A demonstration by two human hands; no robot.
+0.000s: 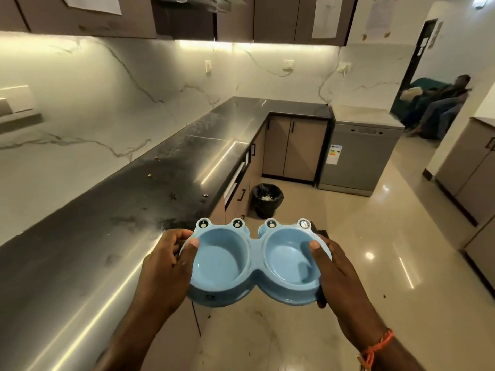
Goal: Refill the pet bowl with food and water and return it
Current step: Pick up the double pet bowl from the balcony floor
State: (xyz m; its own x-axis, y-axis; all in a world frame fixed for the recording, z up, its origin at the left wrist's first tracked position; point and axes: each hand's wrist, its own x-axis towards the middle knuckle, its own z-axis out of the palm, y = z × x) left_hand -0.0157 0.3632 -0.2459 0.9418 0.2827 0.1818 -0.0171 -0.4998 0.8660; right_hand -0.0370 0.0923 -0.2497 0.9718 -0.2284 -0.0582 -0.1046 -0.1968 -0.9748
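A blue double pet bowl (pixel 254 263) with frog eyes along its far rim is held in the air in front of me, beside the counter's front edge. Both of its cups look empty. My left hand (pixel 166 271) grips the left end, thumb over the rim and fingers curled underneath. My right hand (pixel 337 274) grips the right end the same way, thumb on the rim of the right cup. An orange cord is tied round my right wrist.
A long dark counter (pixel 128 210) runs along the left and turns at the far corner, with a few crumbs on it. A black lined bin (pixel 266 200) stands on the glossy floor by the cabinets. A grey dishwasher (pixel 359 159) sits farther right. People sit beyond the doorway (pixel 439 103).
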